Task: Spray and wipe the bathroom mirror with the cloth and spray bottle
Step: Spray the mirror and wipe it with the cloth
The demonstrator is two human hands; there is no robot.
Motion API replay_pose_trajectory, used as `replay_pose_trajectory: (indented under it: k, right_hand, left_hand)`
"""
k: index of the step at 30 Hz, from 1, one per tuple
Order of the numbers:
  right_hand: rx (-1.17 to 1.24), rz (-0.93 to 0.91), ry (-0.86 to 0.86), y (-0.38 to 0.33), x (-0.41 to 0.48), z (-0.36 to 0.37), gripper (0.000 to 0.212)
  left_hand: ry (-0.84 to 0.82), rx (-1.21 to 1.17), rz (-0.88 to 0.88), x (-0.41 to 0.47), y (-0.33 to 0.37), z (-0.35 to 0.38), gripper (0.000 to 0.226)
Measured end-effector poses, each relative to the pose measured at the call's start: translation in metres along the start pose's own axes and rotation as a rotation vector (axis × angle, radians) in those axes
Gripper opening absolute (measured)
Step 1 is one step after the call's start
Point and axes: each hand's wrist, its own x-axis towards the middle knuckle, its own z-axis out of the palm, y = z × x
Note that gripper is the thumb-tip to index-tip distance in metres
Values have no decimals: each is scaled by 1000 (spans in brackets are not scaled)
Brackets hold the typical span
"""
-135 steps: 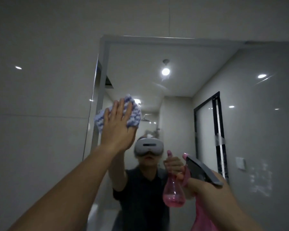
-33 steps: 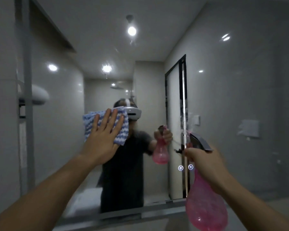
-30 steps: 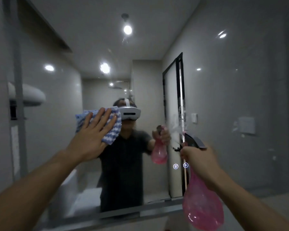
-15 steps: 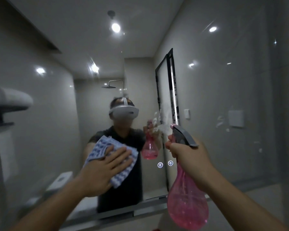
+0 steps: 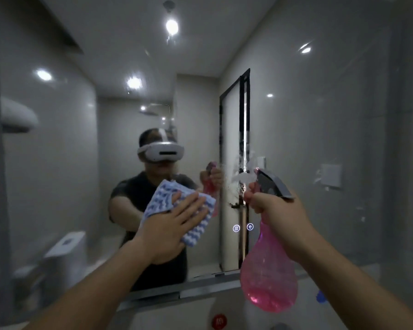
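Note:
The bathroom mirror (image 5: 320, 129) fills most of the view and reflects a person with a headset. My left hand (image 5: 169, 229) lies flat on a blue-and-white cloth (image 5: 167, 198) and presses it against the glass near the middle. My right hand (image 5: 274, 210) grips the neck of a pink spray bottle (image 5: 268, 277) with a grey trigger head (image 5: 272, 184), nozzle aimed at the mirror. A whitish patch of spray (image 5: 242, 175) sits on the glass just left of the nozzle.
Two small lit touch icons (image 5: 243, 227) glow on the mirror below the spray patch. The mirror's lower frame (image 5: 177, 294) runs across the bottom. A red round object (image 5: 219, 321) and a blue item (image 5: 321, 297) sit below it.
My left hand has slid the cloth down from head height and then right toward the bottle. A patch of spray has appeared and grown on the glass in front of the nozzle.

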Motion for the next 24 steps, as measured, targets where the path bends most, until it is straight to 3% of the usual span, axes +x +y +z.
replay_pose_trajectory:
  k: [2,4,9,11,13,16,19,21,24]
  right_hand:
    - [7,23,13,1,-8,-7,20]
    - [-47,-16,39,-1,-11,-16,20]
    - [-131,-104,67,-18,-2,-26,28]
    - [-90,-63,53,-17,-1,-26,16]
    - [-52,-8,24,-11,-4,-27,9]
    - [-65,4,3,4,-4,-36,17]
    - [-49,-8,-9,13,7,-52,22]
    - [0,-17,-63,18,19,-64,18]
    - [52,-33,-137,20,40,-76,14]
  left_hand:
    - [-26,26,106,-21,-18,-1,65]
    - [42,53,35,-21,-43,-11,66]
    - [153,-173,-663,44,-83,-33,68]
    - [140,-281,-831,71,-59,-33,69]
    - [59,-315,-649,71,-9,-16,68]
    - [-75,-137,-99,31,49,5,71]
    - [-19,-118,-25,22,33,7,67]
    - [69,-101,-216,42,13,-3,72]
    - [180,-203,-739,102,-10,-18,71]
